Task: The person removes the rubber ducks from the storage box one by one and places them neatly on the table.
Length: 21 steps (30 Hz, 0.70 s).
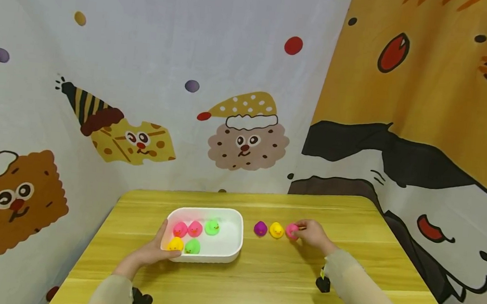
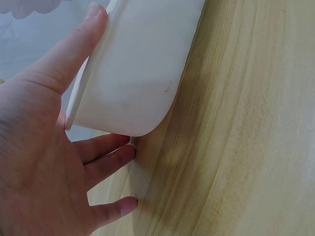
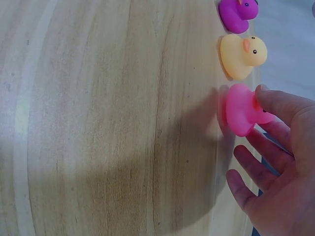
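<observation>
My right hand pinches a pink rubber duck between thumb and forefinger; the other fingers spread loosely beside it. This duck is at the right end of a short row, next to a yellow duck and a purple duck. My left hand holds the near left corner of a white plastic tub, thumb along the near side and fingers around the left end. Inside the tub's left part are two pink ducks, two green ducks and a yellow duck, partly behind the rim.
Both hands work over a wood-grain table. A cloth backdrop with cartoon figures hangs behind the table's far edge and along its sides. Dark devices are worn at both wrists.
</observation>
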Tool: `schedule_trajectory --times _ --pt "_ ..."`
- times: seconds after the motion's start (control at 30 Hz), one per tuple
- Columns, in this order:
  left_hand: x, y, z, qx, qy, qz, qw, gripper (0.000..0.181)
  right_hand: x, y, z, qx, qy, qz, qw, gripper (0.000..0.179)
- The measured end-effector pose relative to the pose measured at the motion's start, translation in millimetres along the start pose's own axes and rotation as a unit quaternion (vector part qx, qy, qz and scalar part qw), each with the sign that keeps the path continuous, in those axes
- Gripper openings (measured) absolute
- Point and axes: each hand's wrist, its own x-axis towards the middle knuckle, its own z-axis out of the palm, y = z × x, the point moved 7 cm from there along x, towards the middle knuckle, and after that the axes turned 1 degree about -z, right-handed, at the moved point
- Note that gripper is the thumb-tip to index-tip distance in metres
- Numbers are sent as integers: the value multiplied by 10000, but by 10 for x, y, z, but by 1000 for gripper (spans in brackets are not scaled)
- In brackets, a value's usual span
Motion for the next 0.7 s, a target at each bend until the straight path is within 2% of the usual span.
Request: schedule_trajectory --times 0.17,0.7 --pt "20 2 7 1 -30 72 10000 122 -8 27 -17 -15 61 142 9999 36" --pt "10 -3 16 30 -30 -10 10000 121 33 126 5 -54 115 60 9999 36"
